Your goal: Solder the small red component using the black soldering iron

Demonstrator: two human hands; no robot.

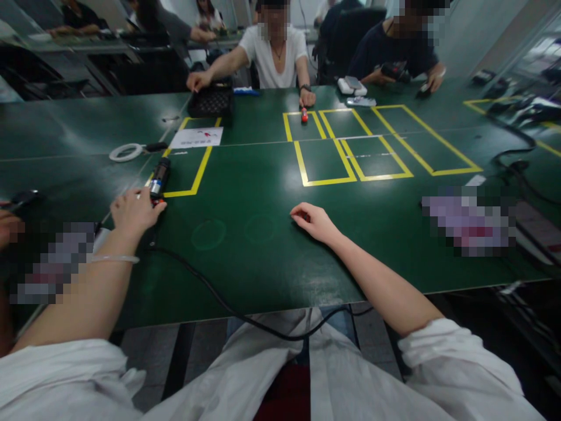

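My left hand (135,210) is at the left of the green table, closed over the near end of a black cylindrical tool (160,172) with a silver and blue band. A bit of orange shows beside the thumb. From just below this hand a black cable (210,289) runs over the table edge toward my lap; whether it joins the tool is hidden. My right hand (318,223) rests on the table in the middle, its fingers curled together. Something small and reddish shows within them, too hidden to name.
Yellow tape rectangles (328,182) mark the green table (245,175). A paper sheet (197,137), a white cable coil (127,152) and a black basket (210,102) lie left. Opposite, a person's hand (307,96) touches a small red object (304,115). Blurred items lie at both sides.
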